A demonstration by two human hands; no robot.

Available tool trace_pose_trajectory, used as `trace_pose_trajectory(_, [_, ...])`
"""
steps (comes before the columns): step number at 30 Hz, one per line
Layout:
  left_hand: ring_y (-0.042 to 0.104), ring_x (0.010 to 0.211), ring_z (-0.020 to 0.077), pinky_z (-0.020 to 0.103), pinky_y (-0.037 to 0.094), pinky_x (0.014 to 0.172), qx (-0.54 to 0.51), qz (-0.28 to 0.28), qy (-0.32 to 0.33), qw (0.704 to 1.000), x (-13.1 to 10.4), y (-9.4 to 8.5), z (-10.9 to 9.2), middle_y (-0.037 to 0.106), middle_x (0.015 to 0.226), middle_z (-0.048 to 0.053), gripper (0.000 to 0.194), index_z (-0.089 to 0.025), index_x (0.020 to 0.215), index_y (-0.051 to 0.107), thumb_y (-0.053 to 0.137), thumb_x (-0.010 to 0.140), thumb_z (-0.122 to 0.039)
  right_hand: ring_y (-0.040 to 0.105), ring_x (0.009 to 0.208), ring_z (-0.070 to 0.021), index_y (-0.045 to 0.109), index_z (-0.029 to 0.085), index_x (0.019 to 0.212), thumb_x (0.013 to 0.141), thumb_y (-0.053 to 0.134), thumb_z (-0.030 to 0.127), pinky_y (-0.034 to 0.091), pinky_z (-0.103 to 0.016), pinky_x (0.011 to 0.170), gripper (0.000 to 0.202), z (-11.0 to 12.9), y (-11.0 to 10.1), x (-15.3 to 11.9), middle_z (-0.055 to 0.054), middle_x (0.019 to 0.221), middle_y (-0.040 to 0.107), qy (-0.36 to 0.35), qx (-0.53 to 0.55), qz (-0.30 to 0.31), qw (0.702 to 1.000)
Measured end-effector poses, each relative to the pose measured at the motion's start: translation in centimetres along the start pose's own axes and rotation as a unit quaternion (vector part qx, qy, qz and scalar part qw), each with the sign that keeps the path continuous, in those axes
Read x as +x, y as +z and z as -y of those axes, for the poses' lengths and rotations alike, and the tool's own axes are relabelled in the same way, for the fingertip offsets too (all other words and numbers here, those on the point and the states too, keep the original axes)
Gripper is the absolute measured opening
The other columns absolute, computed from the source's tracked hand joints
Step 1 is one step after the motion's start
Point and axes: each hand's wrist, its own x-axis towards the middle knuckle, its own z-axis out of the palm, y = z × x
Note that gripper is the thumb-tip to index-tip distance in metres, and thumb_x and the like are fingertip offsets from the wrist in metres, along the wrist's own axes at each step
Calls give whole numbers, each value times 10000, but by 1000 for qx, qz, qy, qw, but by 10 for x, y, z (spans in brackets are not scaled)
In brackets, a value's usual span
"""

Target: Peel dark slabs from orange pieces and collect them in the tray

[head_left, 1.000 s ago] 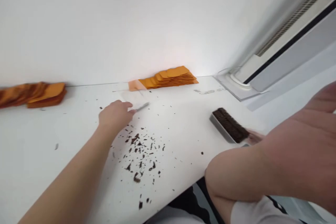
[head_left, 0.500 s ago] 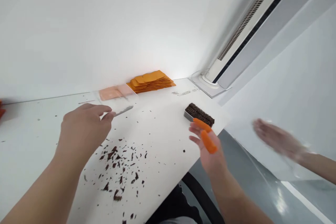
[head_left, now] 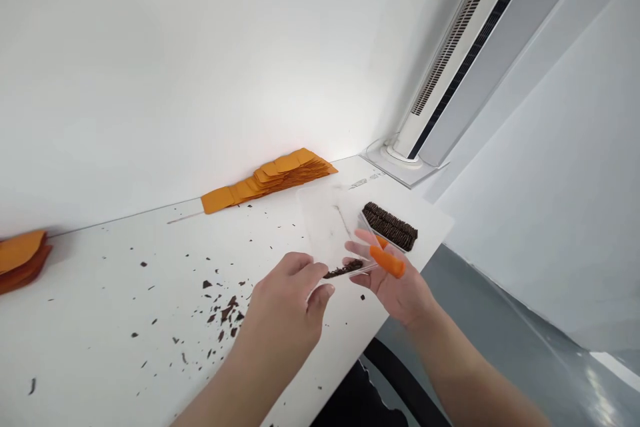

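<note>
A thin clear plastic sheet or tray (head_left: 320,223), its exact shape hard to make out, is held above the white table between my two hands. My left hand (head_left: 287,307) pinches its near left corner between thumb and fingers. A row of dark brown shreds (head_left: 344,269) lies along the near edge. At the right side is my right hand (head_left: 395,287), palm up, bare fingers showing through and under the plastic, an orange cover (head_left: 387,261) on its thumb. A second orange-covered fingertip is partly hidden. Just beyond stands a small metal tray packed with dark brown strips (head_left: 390,225).
Dark brown flakes (head_left: 230,312) are scattered over the white table (head_left: 110,320). Along the wall lie stacked orange envelope-like pieces (head_left: 295,170), with another stack (head_left: 23,257) at far left. A tower fan (head_left: 440,80) stands at the back right corner.
My left hand has carried the clear plastic rightward, off the orange pieces, to my right hand. My right hand now meets the plastic. A blurred hand at the right is gone from view.
</note>
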Motion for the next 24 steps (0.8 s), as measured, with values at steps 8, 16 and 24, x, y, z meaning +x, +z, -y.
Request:
trace_pose_trajectory(8, [674, 755, 186, 301, 573, 618, -18, 41, 33, 998, -3, 2, -8, 667, 1116, 81, 328, -258, 1197, 654, 511, 905, -300, 667, 911, -245, 696, 231, 1118, 700, 760, 503, 558, -345, 753, 503, 22, -29, -8, -90, 1113, 681, -28, -26, -51, 998])
trace_pose_trajectory(16, [658, 658, 162, 271, 561, 545, -7, 11, 3, 1000, -4, -7, -1, 675, 1121, 55, 277, -277, 1104, 697, 526, 894, -337, 685, 898, -247, 708, 194, 1100, 746, 724, 440, 588, -323, 711, 431, 33, -57, -15, -119, 1079, 702, -125, 30, -150, 980])
trace_pose_trajectory(24, [573, 492, 111, 262, 537, 473, -36, 18, -65, 997, -1, -8, 2, 681, 1130, 42, 275, -303, 1067, 722, 557, 873, -405, 669, 1010, -261, 712, 184, 1043, 771, 682, 420, 602, -385, 828, 361, 45, -80, -32, -113, 1054, 702, -230, 55, -260, 936])
